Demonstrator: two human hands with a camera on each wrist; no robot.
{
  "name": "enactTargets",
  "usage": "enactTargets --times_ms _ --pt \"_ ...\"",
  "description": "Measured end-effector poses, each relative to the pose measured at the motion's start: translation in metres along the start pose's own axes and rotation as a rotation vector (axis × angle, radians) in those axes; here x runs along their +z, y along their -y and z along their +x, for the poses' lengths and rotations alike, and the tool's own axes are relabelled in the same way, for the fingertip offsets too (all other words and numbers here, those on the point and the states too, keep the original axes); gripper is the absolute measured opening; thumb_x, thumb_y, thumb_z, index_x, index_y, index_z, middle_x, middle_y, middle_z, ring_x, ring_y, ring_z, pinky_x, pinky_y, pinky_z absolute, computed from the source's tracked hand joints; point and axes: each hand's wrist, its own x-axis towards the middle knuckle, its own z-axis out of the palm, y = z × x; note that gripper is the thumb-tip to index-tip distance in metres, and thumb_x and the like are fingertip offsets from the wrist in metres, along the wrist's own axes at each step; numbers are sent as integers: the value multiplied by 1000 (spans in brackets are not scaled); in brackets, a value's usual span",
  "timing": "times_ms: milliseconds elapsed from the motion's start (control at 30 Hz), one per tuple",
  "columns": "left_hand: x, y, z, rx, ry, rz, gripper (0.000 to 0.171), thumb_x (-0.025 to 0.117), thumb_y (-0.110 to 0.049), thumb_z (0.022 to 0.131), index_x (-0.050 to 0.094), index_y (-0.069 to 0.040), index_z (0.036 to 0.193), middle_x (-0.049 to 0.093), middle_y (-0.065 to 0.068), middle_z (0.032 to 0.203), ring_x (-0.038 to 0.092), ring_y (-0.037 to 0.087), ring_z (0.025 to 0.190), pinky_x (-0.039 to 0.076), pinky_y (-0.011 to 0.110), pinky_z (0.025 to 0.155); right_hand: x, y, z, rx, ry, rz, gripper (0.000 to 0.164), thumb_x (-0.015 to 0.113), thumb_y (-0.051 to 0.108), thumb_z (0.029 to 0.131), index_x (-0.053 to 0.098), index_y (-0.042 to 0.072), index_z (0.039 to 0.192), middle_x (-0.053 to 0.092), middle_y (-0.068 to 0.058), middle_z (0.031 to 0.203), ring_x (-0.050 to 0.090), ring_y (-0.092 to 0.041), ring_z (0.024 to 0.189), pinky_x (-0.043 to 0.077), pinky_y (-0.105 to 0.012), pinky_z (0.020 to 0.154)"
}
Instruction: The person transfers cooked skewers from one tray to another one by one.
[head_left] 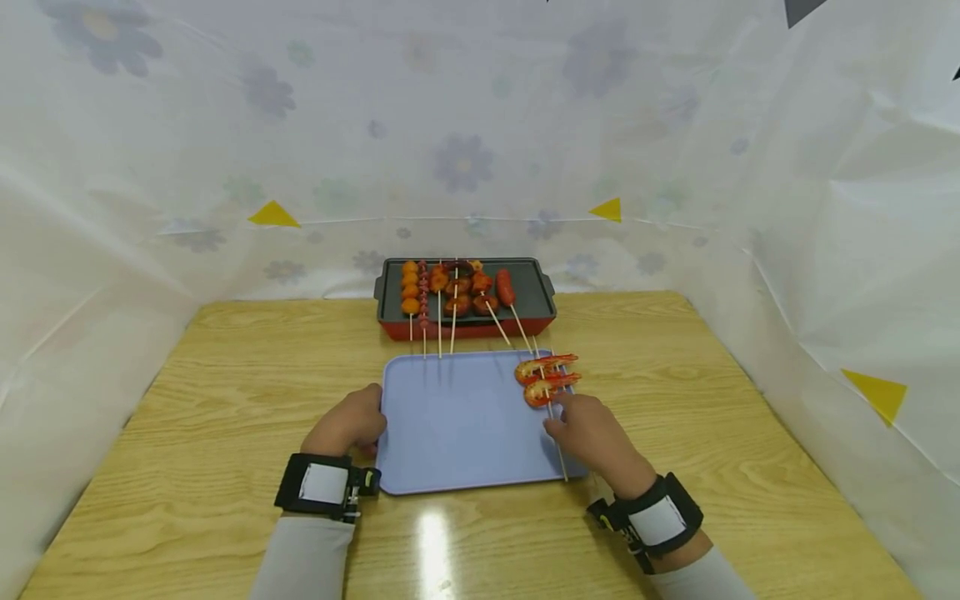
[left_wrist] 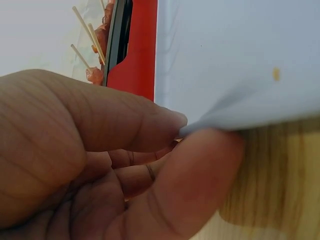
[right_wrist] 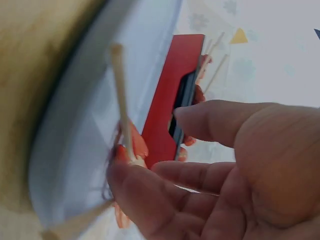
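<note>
A pale blue rectangular tray (head_left: 465, 425) stands on the table in the head view. My left hand (head_left: 352, 421) pinches its left edge between thumb and finger, and the left wrist view shows the tray's rim (left_wrist: 210, 122) between the two fingertips. Two orange-red shrimp (head_left: 551, 387) on thin wooden skewers lie over the tray's right side. My right hand (head_left: 596, 433) is right at them. In the right wrist view, its thumb (right_wrist: 210, 120) stands apart from the other fingers, whose tips overlap the shrimp (right_wrist: 136, 145) beside a skewer (right_wrist: 120, 90).
Behind the tray sits a red and black grill (head_left: 468, 327) bearing several skewers: orange balls (head_left: 410, 287), a sausage (head_left: 506, 287) and browned pieces (head_left: 457, 304). Their sticks point toward the tray. Flower-patterned sheeting (head_left: 465, 167) encloses the wooden table (head_left: 225, 400) at the back and sides.
</note>
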Motion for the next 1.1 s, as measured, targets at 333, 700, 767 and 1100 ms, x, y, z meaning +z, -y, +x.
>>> enactTargets --times_ms 333,700,767,1100 --pt "0 1 0 6 -3 4 33 50 6 89 48 12 121 58 19 94 62 24 60 49 31 52 -2 -3 0 -218 -176 -116 65 72 33 90 50 0 141 38 -27 147 34 -46 138 34 -61 105" --pt "0 0 1 7 -9 25 35 50 5 89 48 12 123 59 19 95 61 24 60 49 31 52 -6 -3 8 -194 -190 -261 82 65 47 93 32 3 153 14 -29 159 6 -46 147 22 -68 108" --pt "0 0 1 8 -12 28 35 50 5 89 48 12 123 59 20 94 61 24 60 49 31 52 -10 -2 14 -222 -204 -261 81 67 44 93 33 0 152 17 -31 157 10 -49 146 27 -67 107" --pt "0 0 0 14 -20 18 35 51 5 88 49 12 122 59 19 94 60 25 60 48 32 52 -30 9 56 -307 -244 -272 72 72 23 92 37 -7 147 33 -35 147 37 -52 132 45 -56 98"
